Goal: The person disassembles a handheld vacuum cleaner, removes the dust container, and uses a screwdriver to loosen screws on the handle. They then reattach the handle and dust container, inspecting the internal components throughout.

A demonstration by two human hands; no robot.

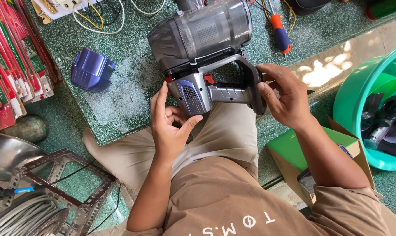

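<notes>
A: Where's the vacuum (pixel 206 52)?

B: Lying at the slab's (pixel 119 109) near edge, handle overhanging his lap. Left hand (pixel 169 126) grasps the grille end with thumb and fingers; right hand (pixel 283 98) wraps the handle's rear.

A: Risk?

B: I'd judge it could tip off the edge if either hand lets go, since much of it hangs past the edge.

A: Counts?

B: 1 vacuum, 1 purple battery (pixel 91 70), 1 screwdriver (pixel 280 32), 1 green basin (pixel 360 91), 1 box (pixel 294 150).

vacuum body (pixel 198 39): glossy smoky clear plastic, matt grey handle | table (pixel 119 87): polished speckled green stone | blue cover (pixel 91 70): shiny ribbed plastic | basin (pixel 355 87): smooth green plastic
</notes>
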